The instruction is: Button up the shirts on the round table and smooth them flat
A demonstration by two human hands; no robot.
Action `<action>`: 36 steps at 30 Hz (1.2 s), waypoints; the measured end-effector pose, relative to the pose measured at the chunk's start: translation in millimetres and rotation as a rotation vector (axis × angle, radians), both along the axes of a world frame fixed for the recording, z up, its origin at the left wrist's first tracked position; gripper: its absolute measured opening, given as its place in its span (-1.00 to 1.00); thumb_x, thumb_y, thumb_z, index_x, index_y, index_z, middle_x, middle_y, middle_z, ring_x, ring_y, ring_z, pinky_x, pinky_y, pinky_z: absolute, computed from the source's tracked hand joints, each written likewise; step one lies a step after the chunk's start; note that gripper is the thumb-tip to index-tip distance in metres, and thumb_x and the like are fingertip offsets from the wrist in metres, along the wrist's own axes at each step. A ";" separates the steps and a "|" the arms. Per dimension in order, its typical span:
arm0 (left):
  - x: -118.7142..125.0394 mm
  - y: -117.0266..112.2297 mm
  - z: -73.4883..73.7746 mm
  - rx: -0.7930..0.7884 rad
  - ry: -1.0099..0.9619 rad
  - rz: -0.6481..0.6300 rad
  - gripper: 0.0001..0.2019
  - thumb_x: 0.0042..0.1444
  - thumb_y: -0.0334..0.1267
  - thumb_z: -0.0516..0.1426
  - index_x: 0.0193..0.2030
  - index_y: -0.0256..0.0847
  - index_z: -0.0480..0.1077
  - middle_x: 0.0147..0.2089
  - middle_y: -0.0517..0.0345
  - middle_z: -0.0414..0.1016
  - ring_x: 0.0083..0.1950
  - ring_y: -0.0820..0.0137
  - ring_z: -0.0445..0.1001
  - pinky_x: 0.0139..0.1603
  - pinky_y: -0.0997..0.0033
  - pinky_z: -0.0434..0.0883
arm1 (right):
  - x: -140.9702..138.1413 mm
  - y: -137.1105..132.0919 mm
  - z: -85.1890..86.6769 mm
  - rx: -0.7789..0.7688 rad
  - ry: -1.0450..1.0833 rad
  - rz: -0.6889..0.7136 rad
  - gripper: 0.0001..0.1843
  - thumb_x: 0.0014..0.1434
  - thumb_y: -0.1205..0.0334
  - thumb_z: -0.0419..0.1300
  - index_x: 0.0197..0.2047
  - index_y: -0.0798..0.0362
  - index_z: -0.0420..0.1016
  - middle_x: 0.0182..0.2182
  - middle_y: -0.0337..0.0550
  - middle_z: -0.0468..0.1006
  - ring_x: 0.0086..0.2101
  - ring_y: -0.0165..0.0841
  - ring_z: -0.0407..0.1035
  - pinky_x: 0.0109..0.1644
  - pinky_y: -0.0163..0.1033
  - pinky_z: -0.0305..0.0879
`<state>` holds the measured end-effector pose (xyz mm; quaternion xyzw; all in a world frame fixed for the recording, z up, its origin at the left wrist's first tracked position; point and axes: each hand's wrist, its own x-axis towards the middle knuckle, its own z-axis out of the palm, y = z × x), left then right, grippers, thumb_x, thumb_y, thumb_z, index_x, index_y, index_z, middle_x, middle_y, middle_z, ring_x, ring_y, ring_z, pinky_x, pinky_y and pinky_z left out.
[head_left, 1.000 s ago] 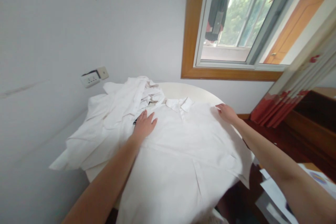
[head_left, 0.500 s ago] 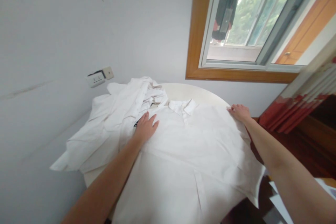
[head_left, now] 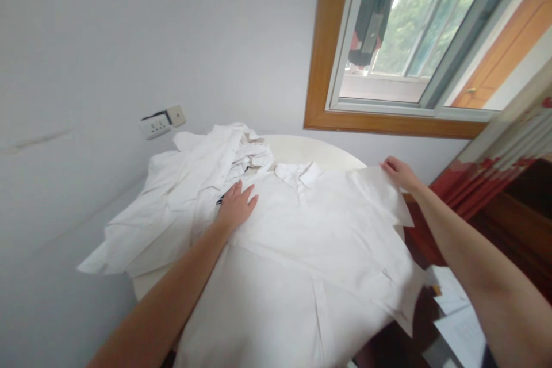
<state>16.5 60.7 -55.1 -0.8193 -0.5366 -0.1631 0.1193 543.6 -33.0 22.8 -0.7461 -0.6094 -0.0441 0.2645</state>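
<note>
A white collared shirt (head_left: 284, 247) lies spread over a round white table (head_left: 308, 148), its collar toward the wall and its lower part hanging at the near side. My left hand (head_left: 235, 206) rests flat on the shirt's left shoulder area, fingers spread. My right hand (head_left: 399, 172) pinches the top edge of the right sleeve and holds it out past the table's edge. Left of the shirt, more white garments (head_left: 181, 195) lie in a crumpled heap. A small dark patch shows beside my left fingers; I cannot make out what it is.
A wall socket (head_left: 155, 125) sits above the heap. Behind the table is a wood-framed window (head_left: 317, 69). A red and white curtain (head_left: 463, 175) hangs at the right. White papers (head_left: 459, 316) lie low at the right, below my right forearm.
My right hand has lifted the right sleeve and pulled it outward, so the sleeve now lies stretched and flatter. My left hand has stayed on the shirt.
</note>
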 end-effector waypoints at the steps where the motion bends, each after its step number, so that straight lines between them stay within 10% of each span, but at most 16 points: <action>1: -0.2 0.7 -0.7 0.005 -0.002 -0.005 -0.51 0.22 -0.05 -0.05 0.23 -0.17 0.28 0.30 -0.14 0.18 0.32 0.11 0.13 0.27 0.12 0.13 | -12.4 3.0 12.4 0.016 -0.005 0.058 -0.67 0.19 -0.05 -0.05 -0.38 0.02 0.31 -0.49 -0.15 0.44 -0.45 -0.35 0.26 -0.36 -0.30 0.13; 6: -0.7 2.7 -2.1 0.001 -0.004 -0.003 -0.51 0.21 -0.04 -0.05 0.22 -0.17 0.28 0.31 -0.15 0.18 0.32 0.09 0.13 0.26 0.10 0.14 | -94.1 28.0 37.9 0.026 -0.025 0.326 -0.61 0.22 -0.08 -0.04 -0.35 0.05 0.37 -0.49 -0.20 0.46 -0.45 -0.40 0.27 -0.36 -0.35 0.12; 15: -0.8 -0.2 -0.6 -0.012 -0.036 0.004 -0.51 0.21 -0.03 -0.05 0.22 -0.16 0.28 0.31 -0.14 0.17 0.33 0.09 0.13 0.26 0.08 0.15 | -187.1 47.3 -36.2 -0.201 -0.303 0.231 -0.69 0.24 0.06 0.03 -0.26 0.07 0.50 -0.25 -0.07 0.54 -0.17 -0.29 0.34 -0.13 -0.29 0.15; 22: -0.6 -1.4 0.1 -0.001 -0.037 -0.003 -0.51 0.21 -0.03 -0.04 0.22 -0.17 0.29 0.31 -0.15 0.17 0.32 0.07 0.13 0.25 0.08 0.15 | -145.7 27.0 -29.0 -0.084 -0.282 0.103 -0.69 0.28 0.15 -0.02 -0.06 0.03 0.48 -0.06 -0.02 0.46 -0.04 -0.25 0.28 0.04 -0.21 0.14; 29: -0.1 -1.3 -1.2 0.006 -0.050 -0.003 -0.51 0.21 -0.04 -0.04 0.21 -0.18 0.29 0.31 -0.18 0.18 0.31 0.05 0.14 0.24 0.06 0.16 | -48.7 -18.9 -38.5 -0.303 -0.133 -0.554 -0.54 0.24 0.02 0.02 0.10 0.09 0.40 0.01 0.14 0.42 0.01 -0.08 0.32 -0.01 -0.07 0.25; 36: -0.4 2.0 -3.5 0.007 -0.047 -0.010 -0.51 0.21 -0.05 -0.03 0.21 -0.20 0.30 0.30 -0.19 0.19 0.31 0.05 0.15 0.24 0.07 0.16 | -35.8 -38.5 -61.2 -0.419 -0.025 -0.573 -0.43 0.28 -0.13 -0.19 0.07 -0.02 0.44 0.01 0.07 0.47 0.00 -0.05 0.35 -0.03 0.04 0.26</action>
